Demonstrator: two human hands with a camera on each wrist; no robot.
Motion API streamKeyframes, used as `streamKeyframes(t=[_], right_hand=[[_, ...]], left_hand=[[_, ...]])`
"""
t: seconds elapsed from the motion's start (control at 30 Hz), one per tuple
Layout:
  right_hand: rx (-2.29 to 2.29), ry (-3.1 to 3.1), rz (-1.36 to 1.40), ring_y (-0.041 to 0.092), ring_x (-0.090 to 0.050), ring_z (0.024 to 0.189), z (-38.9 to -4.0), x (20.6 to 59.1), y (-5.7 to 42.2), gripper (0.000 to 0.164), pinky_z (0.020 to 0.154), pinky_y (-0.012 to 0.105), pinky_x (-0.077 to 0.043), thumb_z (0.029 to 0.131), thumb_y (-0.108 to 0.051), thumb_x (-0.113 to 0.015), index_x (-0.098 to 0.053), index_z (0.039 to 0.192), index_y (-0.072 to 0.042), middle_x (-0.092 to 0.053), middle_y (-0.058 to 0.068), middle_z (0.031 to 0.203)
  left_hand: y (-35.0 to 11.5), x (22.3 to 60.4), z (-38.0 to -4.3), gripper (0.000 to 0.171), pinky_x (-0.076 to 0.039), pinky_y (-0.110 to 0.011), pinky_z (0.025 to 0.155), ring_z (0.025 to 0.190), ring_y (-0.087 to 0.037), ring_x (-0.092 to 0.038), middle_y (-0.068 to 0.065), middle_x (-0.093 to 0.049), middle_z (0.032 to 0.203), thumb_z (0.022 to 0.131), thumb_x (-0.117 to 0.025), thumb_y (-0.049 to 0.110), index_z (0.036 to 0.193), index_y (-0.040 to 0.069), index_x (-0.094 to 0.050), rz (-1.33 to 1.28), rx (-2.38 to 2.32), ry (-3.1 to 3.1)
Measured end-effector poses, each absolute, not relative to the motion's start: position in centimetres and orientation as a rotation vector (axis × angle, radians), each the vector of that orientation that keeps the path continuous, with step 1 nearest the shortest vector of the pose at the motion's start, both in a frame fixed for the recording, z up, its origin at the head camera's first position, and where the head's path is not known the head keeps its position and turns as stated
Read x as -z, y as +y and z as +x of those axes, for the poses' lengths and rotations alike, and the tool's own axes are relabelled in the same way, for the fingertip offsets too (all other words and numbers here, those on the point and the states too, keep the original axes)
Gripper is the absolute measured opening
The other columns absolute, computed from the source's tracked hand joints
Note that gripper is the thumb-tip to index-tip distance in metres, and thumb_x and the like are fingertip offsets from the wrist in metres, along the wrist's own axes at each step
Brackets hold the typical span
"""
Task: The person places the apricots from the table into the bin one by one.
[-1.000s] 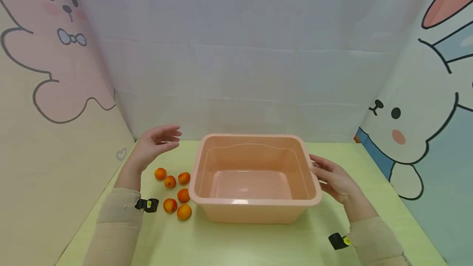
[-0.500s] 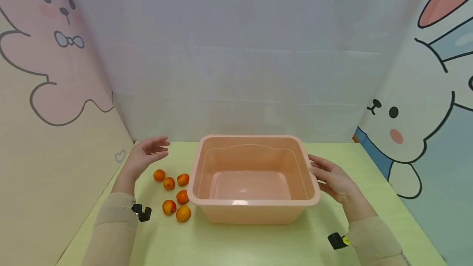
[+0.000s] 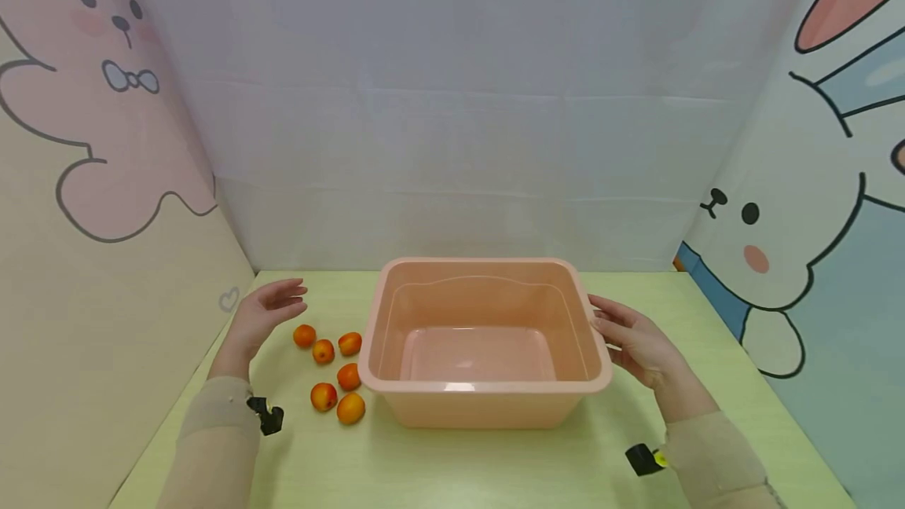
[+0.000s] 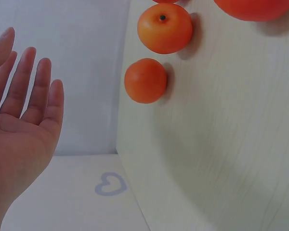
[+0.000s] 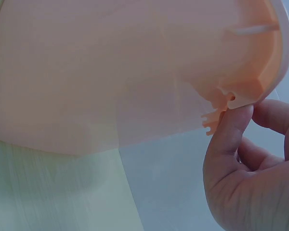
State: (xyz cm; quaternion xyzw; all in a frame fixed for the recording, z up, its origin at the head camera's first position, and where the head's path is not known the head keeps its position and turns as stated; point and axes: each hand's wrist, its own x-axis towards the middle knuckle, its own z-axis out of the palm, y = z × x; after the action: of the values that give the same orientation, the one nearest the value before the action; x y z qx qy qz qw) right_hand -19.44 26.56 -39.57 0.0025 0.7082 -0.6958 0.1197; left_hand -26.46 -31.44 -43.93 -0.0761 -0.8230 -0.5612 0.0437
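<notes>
A pale peach plastic basin (image 3: 481, 408) sits at the middle of the table, its inside bare in the head view. At its right rim, the thumb and fingers of my right hand (image 3: 639, 344) pinch the edge. The right wrist view shows the thumb (image 5: 233, 127) at the rim's underside, by a notched bit of plastic. My left hand (image 3: 263, 317) is held in the air at the table's far left, fingers extended and spread, holding nothing. Near it, several small oranges (image 3: 350, 408) lie loosely grouped left of the basin. One orange (image 4: 145, 81) lies nearest the hand in the left wrist view.
The light yellow-green table (image 3: 459, 470) is bounded by a pale back curtain (image 3: 452, 140), a left panel with a bear drawing (image 3: 141, 140) and a right panel with a rabbit drawing (image 3: 785, 250). A dark wrist camera (image 3: 267, 416) sits on the left sleeve.
My left hand has moved down and leftward, away from the basin. The right hand stays at the rim, and the basin and oranges keep their places apart from a slight shift of the view.
</notes>
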Motion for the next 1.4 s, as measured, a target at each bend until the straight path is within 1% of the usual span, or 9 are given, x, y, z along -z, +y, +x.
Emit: streamKeyframes(t=[0.17,0.23,0.33,0.4,0.47,0.57,0.77,1.17,1.4], right_hand=[[2.049,2.056,0.009,0.010,-0.063,0.097,-19.4,39.7,26.6,0.067,0.081,0.028,-0.056,0.102,-0.019,-0.058,-0.023,0.156,0.000,-0.061,-0.006,0.112],[2.049,2.057,0.011,0.010,-0.063,0.097,-19.4,39.7,26.6,0.067,0.081,0.028,-0.056,0.102,-0.019,-0.058,-0.023,0.156,0.000,-0.061,-0.006,0.113],[2.047,2.063,0.017,0.010,-0.064,0.097,-19.4,39.7,26.6,0.067,0.082,0.028,-0.056,0.101,-0.020,-0.059,-0.024,0.155,0.000,-0.062,-0.006,0.114],[2.045,2.068,0.024,0.010,-0.063,0.097,-19.4,39.7,26.5,0.067,0.082,0.028,-0.056,0.101,-0.020,-0.059,-0.024,0.156,0.000,-0.061,-0.005,0.114],[2.043,2.069,0.032,0.011,-0.063,0.097,-19.4,39.7,26.5,0.068,0.083,0.028,-0.056,0.101,-0.020,-0.059,-0.025,0.156,-0.001,-0.061,-0.005,0.115],[2.043,2.067,0.040,0.011,-0.063,0.098,-19.4,39.7,26.5,0.067,0.083,0.028,-0.056,0.101,-0.021,-0.059,-0.025,0.156,-0.001,-0.061,-0.004,0.115],[2.050,2.060,0.042,0.011,-0.063,0.098,-19.4,39.7,26.4,0.067,0.083,0.028,-0.056,0.102,-0.020,-0.058,-0.024,0.156,0.000,-0.061,-0.005,0.114],[2.052,2.060,0.056,0.012,-0.062,0.098,-19.3,39.5,26.3,0.067,0.083,0.029,-0.056,0.101,-0.020,-0.059,-0.025,0.155,-0.001,-0.061,-0.005,0.114],[2.050,2.059,0.054,0.012,-0.062,0.100,-19.4,39.6,26.3,0.068,0.084,0.029,-0.056,0.101,-0.021,-0.059,-0.024,0.156,-0.001,-0.061,-0.005,0.116]], left_hand=[[-31.8,44.6,-26.5,0.058,-0.046,-0.013,0.089,0.121,-0.028,-0.052,-0.027,-0.051,0.139,0.094,-0.071,0.017,0.142,-0.006,-0.048,-0.239,1.627,-2.571],[-32.1,45.1,-26.5,0.059,-0.047,-0.023,0.097,0.125,-0.034,-0.048,-0.026,-0.049,0.142,0.093,-0.072,0.019,0.142,-0.005,-0.048,-0.236,1.602,-2.592],[-32.5,46.0,-26.6,0.061,-0.041,-0.042,0.107,0.130,-0.038,-0.043,-0.025,-0.046,0.145,0.093,-0.072,0.019,0.144,-0.003,-0.047,-0.212,1.583,-2.626],[-32.8,46.6,-26.8,0.063,-0.036,-0.053,0.109,0.133,-0.040,-0.040,-0.024,-0.044,0.147,0.093,-0.072,0.021,0.145,-0.002,-0.046,-0.184,1.584,-2.649],[-33.0,47.1,-26.9,0.066,-0.032,-0.057,0.110,0.135,-0.042,-0.037,-0.024,-0.042,0.149,0.092,-0.073,0.022,0.147,-0.001,-0.044,-0.165,1.588,-2.669],[-33.1,47.7,-27.0,0.070,-0.027,-0.060,0.112,0.137,-0.044,-0.033,-0.025,-0.039,0.150,0.091,-0.074,0.024,0.148,0.001,-0.042,-0.140,1.594,-2.692],[-32.9,48.8,-26.8,0.067,-0.021,-0.062,0.113,0.138,-0.046,-0.029,-0.028,-0.035,0.151,0.092,-0.072,0.017,0.149,0.000,-0.040,-0.092,1.606,-2.732],[-33.0,50.4,-26.4,0.072,-0.023,-0.064,0.111,0.137,-0.049,-0.029,-0.031,-0.033,0.151,0.091,-0.073,0.013,0.151,-0.001,-0.036,-0.124,1.568,-2.762],[-32.9,50.5,-26.5,0.071,-0.022,-0.064,0.112,0.137,-0.049,-0.028,-0.032,-0.033,0.150,0.091,-0.074,0.016,0.149,0.000,-0.038,-0.077,1.535,-2.803]])
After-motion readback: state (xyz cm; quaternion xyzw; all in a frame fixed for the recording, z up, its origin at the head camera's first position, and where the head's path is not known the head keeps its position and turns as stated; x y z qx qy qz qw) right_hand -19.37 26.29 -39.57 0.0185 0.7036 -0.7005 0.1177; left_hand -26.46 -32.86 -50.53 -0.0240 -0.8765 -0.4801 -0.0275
